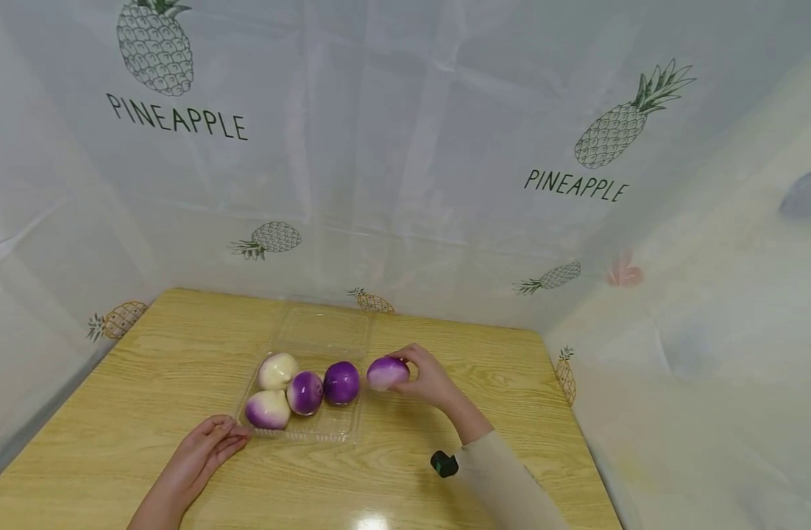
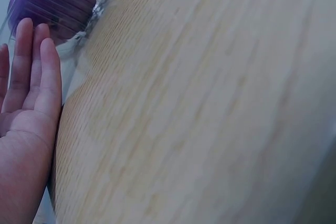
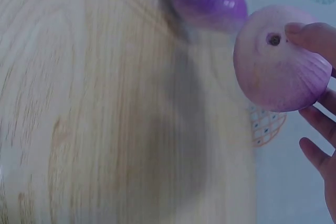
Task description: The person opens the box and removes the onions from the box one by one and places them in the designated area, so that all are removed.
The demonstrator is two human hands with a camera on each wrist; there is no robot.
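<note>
My right hand (image 1: 430, 379) pinches a purple-and-white onion (image 1: 387, 373) between thumb and fingers, just right of a clear plastic box (image 1: 326, 428). A small dark hole shows on the held onion (image 3: 273, 72) in the right wrist view. Inside the box lie a pale onion (image 1: 278, 371), a white one with a purple end (image 1: 268, 409), a purple-and-pale onion (image 1: 305, 392) and a deep purple onion (image 1: 342, 383). My left hand (image 1: 203, 453) is at the box's near left corner. Its fingers (image 2: 51, 72) look straight against the box wall in the left wrist view.
The box's clear lid (image 1: 322, 327) is folded back on the wooden table (image 1: 498, 379). Behind and at the sides hangs a pale sheet (image 1: 392, 169) printed with pineapples. A black wrist device (image 1: 444, 464) sits by the right sleeve (image 1: 505, 482).
</note>
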